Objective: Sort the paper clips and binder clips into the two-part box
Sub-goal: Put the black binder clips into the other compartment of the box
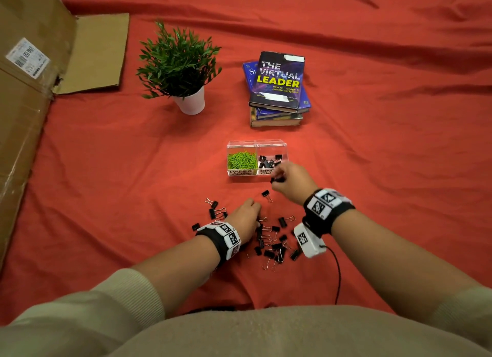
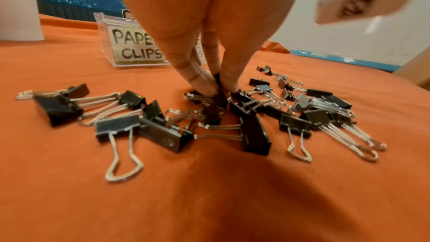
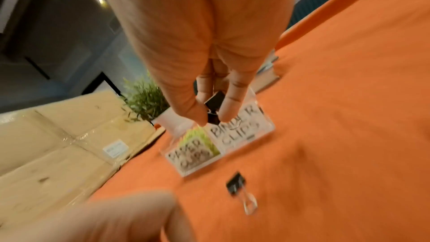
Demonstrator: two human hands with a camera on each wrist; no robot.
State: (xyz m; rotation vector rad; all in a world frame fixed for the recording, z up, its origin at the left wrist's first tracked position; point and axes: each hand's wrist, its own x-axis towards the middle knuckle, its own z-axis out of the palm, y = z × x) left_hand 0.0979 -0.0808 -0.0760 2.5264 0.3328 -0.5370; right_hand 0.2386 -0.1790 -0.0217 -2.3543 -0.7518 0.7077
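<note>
My right hand [image 1: 288, 182] pinches a binder clip [image 3: 213, 109] that may slip before the box [image 1: 285, 150] at twelve o'clock, while my left hand [image 1: 245, 218] pinches another clip [image 2: 217, 97] from the pile.

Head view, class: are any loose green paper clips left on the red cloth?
No: the green paper clips all sit in the box's left compartment; only black binder clips lie on the cloth.

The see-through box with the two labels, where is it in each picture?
Head view: the two-part box sits mid-frame on the red cloth, just beyond the right hand.
Left wrist view: upper left of centre, partly behind the left hand's fingers.
Right wrist view: just below centre, tilted, under the right hand's fingertips.
Shared landmark: the PAPER CLIPS label.
</note>
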